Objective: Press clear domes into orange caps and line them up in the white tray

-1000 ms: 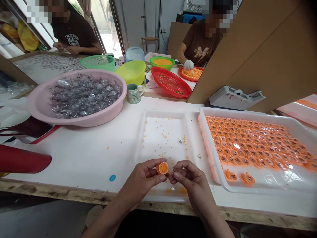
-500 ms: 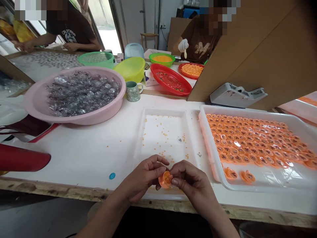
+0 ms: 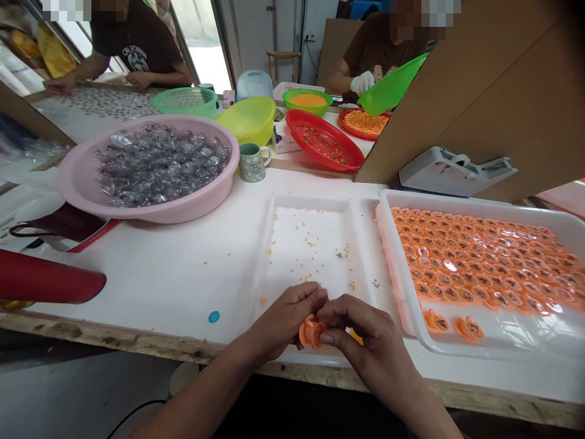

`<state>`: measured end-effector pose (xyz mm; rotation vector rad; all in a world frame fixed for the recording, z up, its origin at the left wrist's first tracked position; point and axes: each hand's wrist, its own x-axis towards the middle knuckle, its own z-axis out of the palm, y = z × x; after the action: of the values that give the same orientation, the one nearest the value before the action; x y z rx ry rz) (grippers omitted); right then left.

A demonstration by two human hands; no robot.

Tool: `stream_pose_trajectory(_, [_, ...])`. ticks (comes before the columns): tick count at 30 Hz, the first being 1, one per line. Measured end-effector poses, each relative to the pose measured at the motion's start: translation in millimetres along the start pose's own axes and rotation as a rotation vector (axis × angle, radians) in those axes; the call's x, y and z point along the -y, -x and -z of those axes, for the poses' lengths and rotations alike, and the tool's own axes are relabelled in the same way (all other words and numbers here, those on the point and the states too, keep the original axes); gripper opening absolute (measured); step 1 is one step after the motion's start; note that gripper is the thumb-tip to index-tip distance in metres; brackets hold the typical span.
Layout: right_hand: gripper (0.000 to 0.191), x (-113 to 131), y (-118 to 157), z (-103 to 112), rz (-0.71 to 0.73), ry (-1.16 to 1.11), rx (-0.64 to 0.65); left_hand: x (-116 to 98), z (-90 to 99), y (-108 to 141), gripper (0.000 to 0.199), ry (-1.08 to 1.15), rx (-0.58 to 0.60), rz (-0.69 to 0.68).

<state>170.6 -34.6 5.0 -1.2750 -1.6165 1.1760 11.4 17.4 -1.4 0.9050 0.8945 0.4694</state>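
Note:
Between my hands, over the near end of a shallow white tray [image 3: 267, 244], is a small orange plastic cup-like piece [image 3: 309, 332]. My left hand [image 3: 283, 320] grips it from the left, fingers curled round its side. From the right, my right hand [image 3: 372, 335] pinches its rim with thumb and forefinger. The inside of the piece is partly hidden by my fingers. Tiny orange bits [image 3: 311, 242] lie scattered in the tray. Something orange-yellow [image 3: 355, 335] shows just behind my right thumb; I cannot make out what it is.
On the right stands a white bin [image 3: 397, 292] with rows of orange pieces [image 3: 475, 253]. A pink basin [image 3: 192, 210] of clear wrapped items, a mug [image 3: 252, 164] and a blue disc [image 3: 214, 316] are left. Across the table, a co-worker's gloved hand [image 3: 362, 83] is near a green basin [image 3: 393, 85].
The orange piece has turned in my fingers, and my left fingers have closed in. Across the table, a green basin has come up over the red tray. The whole view has shifted slightly.

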Motion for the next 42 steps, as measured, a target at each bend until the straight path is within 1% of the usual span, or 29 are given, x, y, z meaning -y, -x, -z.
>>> stream_pose_trajectory(2, [0.017,1.5,0.0,-1.5,-0.010,0.027,-0.008,-2.7,-1.4,-0.8,0.028,-0.038,-0.003,0.032])
stream_pose_trajectory(5, [0.014,3.2,-0.2,-4.6,0.043,0.076,-0.002,-5.9,-4.6,-2.3,0.027,-0.084,-0.021,0.080])
stream_pose_trajectory(7, [0.016,2.5,-0.5,-6.8,0.049,0.084,-0.015,-5.4,-6.8,-3.9,0.027,-0.049,-0.057,0.089])
stream_pose_trajectory(9, [0.017,-0.5,-0.7,-9.6,0.024,0.078,-0.071,-2.8,-9.0,-4.9,0.031,0.030,-0.126,0.099])
stream_pose_trajectory(11, [0.015,-5.6,-0.3,-13.3,-0.012,0.069,-0.175,0.2,-11.0,-3.9,0.036,0.106,-0.183,0.078])
stream_pose_trajectory(12, [0.012,-8.6,0.3,-15.5,-0.029,0.064,-0.239,1.2,-11.7,-2.4,0.037,0.124,-0.185,0.043])
stream_pose_trajectory(14, [0.009,-14.1,2.1,-19.6,-0.042,0.075,-0.357,1.8,-12.2,2.5,0.038,0.118,-0.160,-0.066])
stream_pose_trajectory(16, [0.010,-17.0,4.2,-22.6,-0.019,0.106,-0.448,0.5,-10.9,8.5,0.029,0.066,-0.096,-0.158])
stream_pose_trajectory(18, [0.010,-15.7,6.2,-23.4,0.030,0.132,-0.506,-1.5,-8.5,13.7,0.014,0.020,-0.013,-0.187])
stream_pose_trajectory(19, [0.009,-13.4,7.1,-23.0,0.066,0.140,-0.522,-2.4,-7.2,15.7,0.015,0.006,0.018,-0.186])
stream_pose_trajectory(21, [0.012,-7.0,8.8,-20.5,0.157,0.157,-0.521,-3.8,-5.4,18.7,0.024,-0.018,0.038,-0.180])
stream_pose_trajectory(23, [0.017,-0.4,10.4,-17.1,0.233,0.167,-0.494,-4.5,-5.0,21.1,0.030,-0.069,0.007,-0.195])
stream_pose_trajectory(25, [0.020,4.0,12.3,-14.4,0.266,0.146,-0.468,-4.9,-5.7,23.5,0.035,-0.145,-0.008,-0.230])
stream_pose_trajectory(28, [0.022,5.3,15.8,-14.0,0.276,0.093,-0.463,-4.7,-7.2,26.7,0.034,-0.228,-0.016,-0.299])
stream_pose_trajectory(34, [0.024,4.0,21.1,-19.6,0.284,0.045,-0.523,-2.9,-6.1,29.5,0.031,-0.343,-0.045,-0.439])
stream_pose_trajectory(38, [0.026,7.1,21.6,-20.8,0.301,0.080,-0.543,-3.3,-4.4,30.0,0.031,-0.419,-0.032,-0.496])
stream_pose_trajectory(42, [0.026,9.8,21.7,-20.4,0.328,0.150,-0.539,-0.6,-4.5,29.5,0.033,-0.386,-0.057,-0.557])
